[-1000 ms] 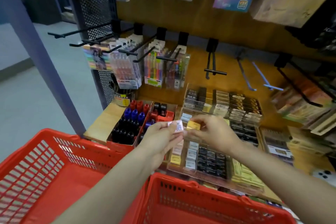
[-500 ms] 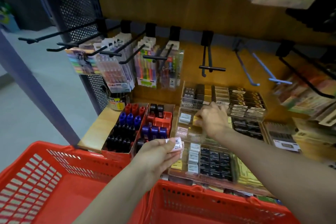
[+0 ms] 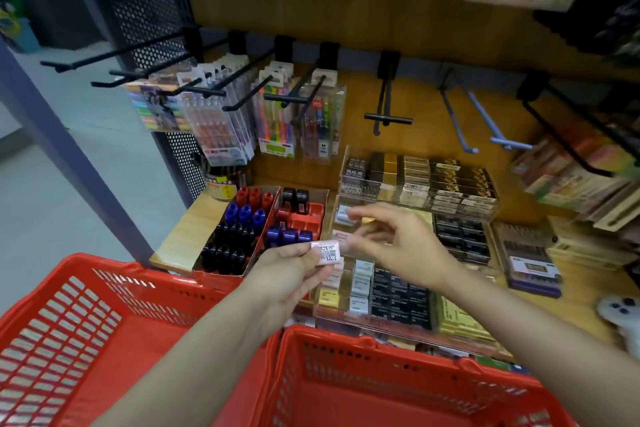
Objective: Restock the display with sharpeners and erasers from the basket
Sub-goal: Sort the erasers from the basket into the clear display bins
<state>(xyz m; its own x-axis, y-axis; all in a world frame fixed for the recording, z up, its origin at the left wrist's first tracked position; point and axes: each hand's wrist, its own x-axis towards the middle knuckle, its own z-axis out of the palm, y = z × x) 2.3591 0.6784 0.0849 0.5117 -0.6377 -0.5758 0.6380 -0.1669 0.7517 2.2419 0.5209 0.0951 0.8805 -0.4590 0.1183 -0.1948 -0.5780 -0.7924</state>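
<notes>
My left hand (image 3: 287,274) pinches a small pink eraser (image 3: 327,252) with a printed code label, held above the front of the clear tiered display (image 3: 408,319). My right hand (image 3: 398,246) hovers just right of the eraser, fingers loosely spread and holding nothing, over the display's middle tier. The display's compartments hold rows of white, yellow and black erasers (image 3: 360,284). Cardboard trays to the left hold red, blue and black sharpeners (image 3: 242,218). Two red baskets sit below: one at the left (image 3: 69,340), one under my arms (image 3: 398,385).
Black hooks (image 3: 194,88) with hanging pen packs jut out above the display at head height. An empty black hook (image 3: 388,118) and pale blue hooks (image 3: 485,128) stick out further right. Boxed stationery (image 3: 530,260) lies right of the display. A blue post (image 3: 59,146) stands at the left.
My right hand put the yellow eraser down in the display's middle tier and has drawn back empty toward my left hand. The left hand still holds the pink eraser.
</notes>
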